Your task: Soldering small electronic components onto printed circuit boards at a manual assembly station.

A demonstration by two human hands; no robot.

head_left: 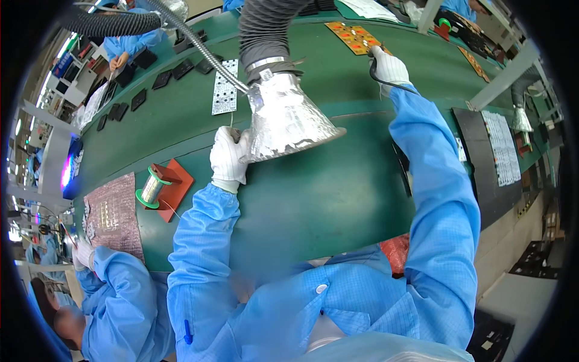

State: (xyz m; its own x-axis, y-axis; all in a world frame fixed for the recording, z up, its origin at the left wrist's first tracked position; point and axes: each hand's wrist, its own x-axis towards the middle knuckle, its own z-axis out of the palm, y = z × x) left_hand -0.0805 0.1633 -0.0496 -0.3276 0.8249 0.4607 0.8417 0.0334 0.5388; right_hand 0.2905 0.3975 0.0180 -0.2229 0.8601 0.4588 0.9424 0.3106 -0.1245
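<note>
My left hand [229, 155], in a white glove, is closed beside the rim of a silver foil-covered fume hood [289, 114]. A thin solder wire [231, 120] sticks up from its fingers toward a white circuit board [225, 90] on the green bench. My right hand [391, 67], also gloved, reaches far forward, closed around a soldering iron whose black cord [403, 88] trails over the wrist. It is beside an orange circuit board panel [357, 38]. The iron's tip is too small to make out.
A solder spool [152, 188] on a red stand is left of my left forearm, near a pink bubble-wrap sheet [113, 211]. Several black parts [163, 79] lie at the back left. A ribbed duct [268, 30] hangs overhead. A co-worker's sleeve [129, 289] is at the lower left.
</note>
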